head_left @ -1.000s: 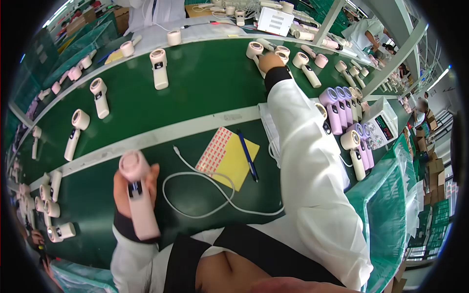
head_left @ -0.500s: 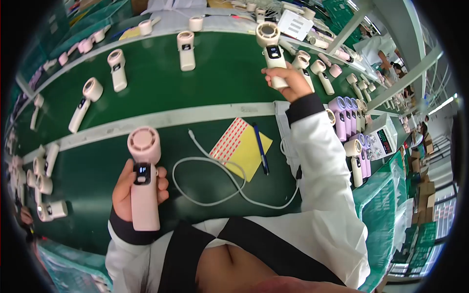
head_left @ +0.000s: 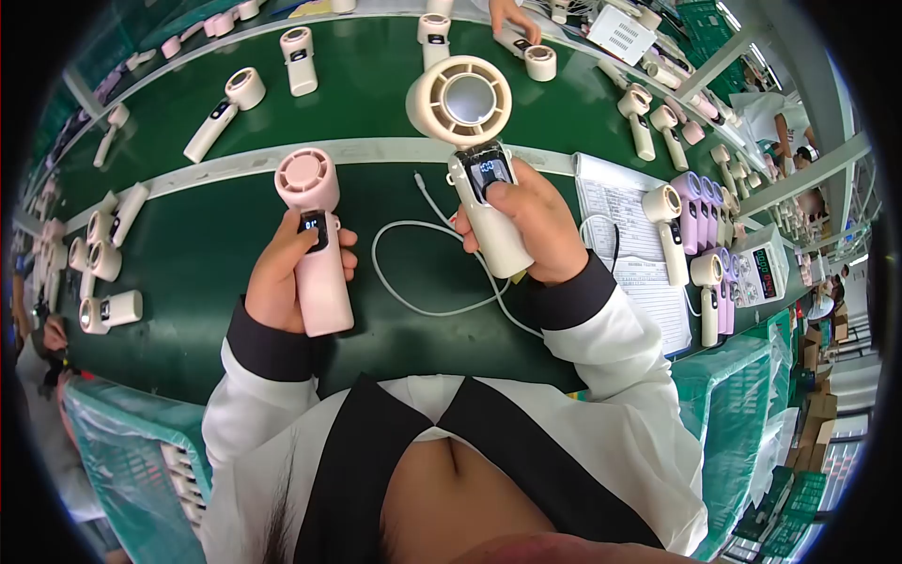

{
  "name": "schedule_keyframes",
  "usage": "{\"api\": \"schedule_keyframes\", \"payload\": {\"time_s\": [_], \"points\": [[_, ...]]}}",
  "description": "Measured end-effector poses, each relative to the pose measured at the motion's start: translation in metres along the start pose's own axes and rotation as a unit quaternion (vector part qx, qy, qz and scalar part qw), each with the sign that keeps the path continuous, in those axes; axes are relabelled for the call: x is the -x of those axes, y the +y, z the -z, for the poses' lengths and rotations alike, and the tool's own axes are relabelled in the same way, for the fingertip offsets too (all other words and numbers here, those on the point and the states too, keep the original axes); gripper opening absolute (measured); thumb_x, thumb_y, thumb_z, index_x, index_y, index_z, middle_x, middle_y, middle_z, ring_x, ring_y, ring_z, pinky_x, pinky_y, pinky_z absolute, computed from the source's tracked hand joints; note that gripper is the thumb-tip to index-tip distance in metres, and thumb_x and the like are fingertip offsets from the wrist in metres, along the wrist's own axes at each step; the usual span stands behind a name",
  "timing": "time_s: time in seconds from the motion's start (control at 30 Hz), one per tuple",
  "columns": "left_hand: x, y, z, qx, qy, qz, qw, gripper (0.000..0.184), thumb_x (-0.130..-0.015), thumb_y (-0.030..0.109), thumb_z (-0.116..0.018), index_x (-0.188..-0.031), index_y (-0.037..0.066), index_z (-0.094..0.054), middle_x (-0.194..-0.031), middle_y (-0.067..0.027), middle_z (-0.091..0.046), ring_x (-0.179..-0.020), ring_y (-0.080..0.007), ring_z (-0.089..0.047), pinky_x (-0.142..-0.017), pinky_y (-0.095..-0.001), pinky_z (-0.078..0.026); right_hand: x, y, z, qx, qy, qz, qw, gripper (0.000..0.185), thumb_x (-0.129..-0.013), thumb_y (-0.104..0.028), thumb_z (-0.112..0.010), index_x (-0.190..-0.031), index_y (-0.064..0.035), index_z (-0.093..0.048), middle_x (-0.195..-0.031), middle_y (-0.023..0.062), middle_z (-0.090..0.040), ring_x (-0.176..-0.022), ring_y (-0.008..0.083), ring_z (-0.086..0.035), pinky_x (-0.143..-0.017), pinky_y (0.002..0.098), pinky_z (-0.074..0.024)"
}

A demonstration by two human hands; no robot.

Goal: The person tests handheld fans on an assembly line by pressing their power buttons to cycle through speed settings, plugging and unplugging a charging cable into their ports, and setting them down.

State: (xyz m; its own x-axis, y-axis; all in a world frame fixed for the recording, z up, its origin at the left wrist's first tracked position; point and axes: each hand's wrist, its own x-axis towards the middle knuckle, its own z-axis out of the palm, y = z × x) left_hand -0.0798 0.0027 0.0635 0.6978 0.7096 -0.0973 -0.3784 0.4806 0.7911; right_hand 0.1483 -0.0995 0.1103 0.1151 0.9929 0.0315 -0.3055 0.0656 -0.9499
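My left hand (head_left: 275, 274) is wrapped around the handle of a pink handheld fan (head_left: 325, 287), its thumb by the button under a small lit display. The fan stands head-up, its round grille facing me. My right hand (head_left: 550, 226) grips a larger-looking cream handheld fan (head_left: 500, 235), tilted with its head to the upper left. The right thumb presses on the button area below its lit display. Behind the fans, a white cable (head_left: 376, 268) lies looped on the green table (head_left: 395, 352).
Several cream fans, including one (head_left: 299, 61), lie on the green belt (head_left: 362, 103) beyond a grey rail (head_left: 395, 148). A co-worker's hand (head_left: 510, 17) touches another fan (head_left: 539, 63). Printed sheets (head_left: 648, 296), purple fans (head_left: 691, 211) and a meter box (head_left: 759, 268) are at right; more fans (head_left: 103, 261) at left.
My right hand has brought the cream fan from over the belt back towards me, beside the pink one. My left thumb has moved onto the pink fan's front. A co-worker's hand has appeared.
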Motion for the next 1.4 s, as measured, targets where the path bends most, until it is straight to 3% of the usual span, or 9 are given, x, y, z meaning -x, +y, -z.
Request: {"api": "schedule_keyframes", "payload": {"time_s": [0.7,0.77,0.87,0.93,1.03,1.1,1.2,1.37,1.4], "points": [[0.024,0.001,-0.025,-0.014,-0.089,-0.062,0.994,0.039,-0.071,-0.002,-0.039,-0.11,-0.002,-0.039,-0.09,-0.0187,-0.056,-0.069,-0.0239,-0.056,-0.063,-0.0287,-0.046,-0.021,0.014,-0.026,0.202,0.033,-0.123,0.971,0.027,-0.082,-0.019,-0.053,-0.099,0.0023,-0.048,-0.079,0.0125,-0.058,-0.06,0.0169,-0.056,-0.052,0.0228,-0.046],[0.029,0.001,-0.029,0.044,-0.173,0.0,0.984,0.04,-0.068,-0.005,-0.037,-0.108,-0.001,-0.04,-0.088,-0.0182,-0.056,-0.066,-0.0234,-0.056,-0.062,-0.0285,-0.046,-0.039,0.031,-0.032,0.355,-0.071,0.036,0.931,0.028,-0.082,-0.021,-0.052,-0.097,0.0034,-0.051,-0.082,0.0134,-0.059,-0.063,0.0196,-0.057,-0.053,0.0256,-0.0459],[0.027,-0.004,-0.028,0.01,-0.283,0.026,0.959,0.035,-0.085,0.017,-0.045,-0.114,-0.003,-0.039,-0.092,-0.0217,-0.056,-0.067,-0.0245,-0.057,-0.06,-0.0288,-0.045,-0.078,0.08,-0.028,0.226,-0.258,0.197,0.918,0.034,-0.08,-0.027,-0.052,-0.091,0.0041,-0.055,-0.081,0.0152,-0.06,-0.066,0.0232,-0.057,-0.055,0.0306,-0.0458],[0.027,-0.005,-0.024,0.001,-0.284,0.027,0.959,0.036,-0.085,0.017,-0.046,-0.113,-0.003,-0.04,-0.092,-0.0215,-0.056,-0.067,-0.0246,-0.057,-0.06,-0.0288,-0.045,-0.089,0.064,-0.097,0.484,-0.175,-0.089,0.853,0.039,-0.077,-0.033,-0.051,-0.084,0.0053,-0.057,-0.078,0.018,-0.061,-0.065,0.026,-0.057,-0.057,0.0363,-0.0456],[0.024,-0.007,-0.022,-0.029,-0.293,0.039,0.955,0.038,-0.085,0.02,-0.049,-0.113,-0.003,-0.04,-0.091,-0.0211,-0.056,-0.067,-0.0249,-0.057,-0.06,-0.0286,-0.045,-0.109,0.081,-0.138,0.438,-0.266,-0.055,0.857,0.045,-0.084,-0.042,-0.048,-0.09,0.0027,-0.055,-0.08,0.0102,-0.058,-0.067,0.0187,-0.051,-0.061,0.0275,-0.0423],[0.023,-0.003,-0.022,-0.015,-0.243,0.094,0.965,0.038,-0.064,-0.002,-0.041,-0.102,-0.001,-0.042,-0.088,-0.0156,-0.057,-0.066,-0.0219,-0.055,-0.061,-0.0271,-0.044,-0.127,0.107,-0.155,0.337,-0.256,-0.003,0.906,0.035,-0.079,-0.032,-0.046,-0.075,0.0011,-0.059,-0.072,0.0138,-0.061,-0.06,0.0282,-0.054,-0.06,0.0364,-0.0435],[0.024,0.004,-0.017,-0.022,-0.244,0.097,0.965,0.035,-0.069,0.001,-0.044,-0.104,-0.002,-0.042,-0.089,-0.0163,-0.057,-0.066,-0.0219,-0.055,-0.061,-0.0271,-0.044,-0.144,0.1,-0.151,0.381,-0.252,-0.001,0.889,0.032,-0.084,-0.031,-0.047,-0.089,-0.0017,-0.058,-0.08,0.005,-0.06,-0.069,0.0159,-0.052,-0.062,0.0248,-0.0432],[0.037,0.001,-0.022,0.026,-0.223,0.068,0.972,0.039,-0.082,0.012,-0.042,-0.117,-0.004,-0.037,-0.092,-0.0196,-0.055,-0.067,-0.0233,-0.055,-0.06,-0.0269,-0.044,-0.122,0.082,-0.044,0.307,-0.281,0.23,0.88,0.032,-0.08,-0.029,-0.046,-0.079,0.0003,-0.059,-0.075,0.01,-0.061,-0.063,0.0256,-0.055,-0.063,0.0352,-0.044],[0.038,0.001,-0.024,0.028,-0.239,0.08,0.967,0.039,-0.082,0.012,-0.042,-0.117,-0.004,-0.037,-0.092,-0.0196,-0.055,-0.067,-0.0233,-0.055,-0.06,-0.0269,-0.044,-0.105,0.066,-0.034,0.398,-0.193,0.142,0.886,0.029,-0.08,-0.028,-0.047,-0.08,-0.0006,-0.059,-0.075,0.0092,-0.061,-0.064,0.0245,-0.055,-0.063,0.0338,-0.0441]]}}
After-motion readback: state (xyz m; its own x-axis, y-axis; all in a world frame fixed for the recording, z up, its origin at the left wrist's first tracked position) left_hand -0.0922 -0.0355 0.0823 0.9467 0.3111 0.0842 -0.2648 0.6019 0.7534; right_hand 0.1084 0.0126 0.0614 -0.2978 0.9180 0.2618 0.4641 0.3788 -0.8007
